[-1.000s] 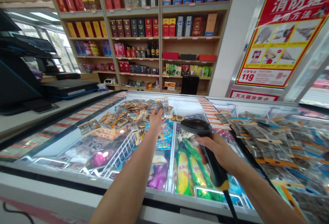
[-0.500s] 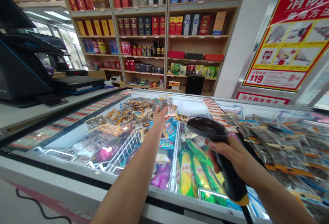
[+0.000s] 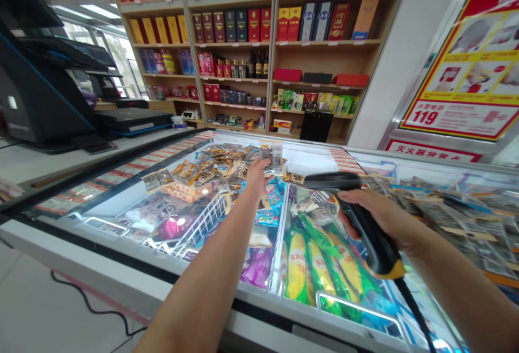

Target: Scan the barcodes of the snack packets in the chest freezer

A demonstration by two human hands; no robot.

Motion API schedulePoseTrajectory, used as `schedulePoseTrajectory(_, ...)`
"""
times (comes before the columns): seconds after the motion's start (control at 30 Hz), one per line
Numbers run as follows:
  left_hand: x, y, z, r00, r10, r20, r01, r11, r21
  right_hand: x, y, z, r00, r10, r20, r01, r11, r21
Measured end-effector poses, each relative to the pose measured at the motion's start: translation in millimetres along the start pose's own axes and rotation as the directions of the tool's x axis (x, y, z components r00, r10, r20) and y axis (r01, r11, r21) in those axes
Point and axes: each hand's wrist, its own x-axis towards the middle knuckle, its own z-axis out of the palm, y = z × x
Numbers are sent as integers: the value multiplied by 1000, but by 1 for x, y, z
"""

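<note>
Scanner [image 3: 370, 237] swung rightward, right hand [image 3: 375, 210] gripping it, left hand [image 3: 258, 173] pinching packet [image 3: 277, 159], freezer rim [image 3: 247, 135] beyond

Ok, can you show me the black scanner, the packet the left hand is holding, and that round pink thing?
Black scanner [image 3: 375, 238]: head view, on its handle.
Held packet [image 3: 277, 159]: head view, on its see-through front.
Round pink thing [image 3: 169, 228]: head view, on its shiny front.

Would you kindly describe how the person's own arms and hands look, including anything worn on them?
The left hand and the right hand are both ungloved. The left forearm and right forearm are bare as far as they show, with no sleeve, watch or bracelet in view. Whether rings are worn, I cannot tell.
</note>
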Motion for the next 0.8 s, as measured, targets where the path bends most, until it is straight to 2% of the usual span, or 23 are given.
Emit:
schedulePoseTrajectory(0.17,1,-2,0,1000,5,-25,-5,1000,5,-19,-5,-6,998,-53,-38,58,988,146)
schedulePoseTrajectory(0.37,2,-1,-1,999,47,26,-47,999,12,-31,-9,-4,997,-73,8,69,964,256)
schedulePoseTrajectory(0.53,6,-4,-2,996,84,39,-85,996,34,-37,-23,-13,999,-21,26,14,973,232)
schedulePoseTrajectory(0.67,4,-2,-2,999,44,-13,-43,998,35,-38,-44,-21,995,91,-41,-84,988,132)
schedulePoseTrajectory(0.8,-2,-1,1,1000,-10,-24,10,1000,2,-27,-51,-20,988,112,-102,-101,989,108)
